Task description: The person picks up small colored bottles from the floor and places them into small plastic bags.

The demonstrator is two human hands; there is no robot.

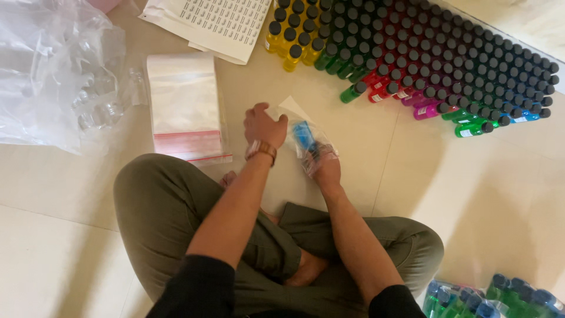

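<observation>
Both hands (294, 141) grip one clear bag (303, 132) — blue bottle (304, 135) inside — fingers closed.

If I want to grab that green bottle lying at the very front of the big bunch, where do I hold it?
Hold the green bottle around its coloured middle, coming from the open floor side nearer the person. It lies on its side with its black cap pointing back toward the packed rows, so only the near side looks free of other bottles.

Blue bottle (304, 135) in clear bag (294, 118); olive trousers (159, 200); beige floor (500, 200).
</observation>
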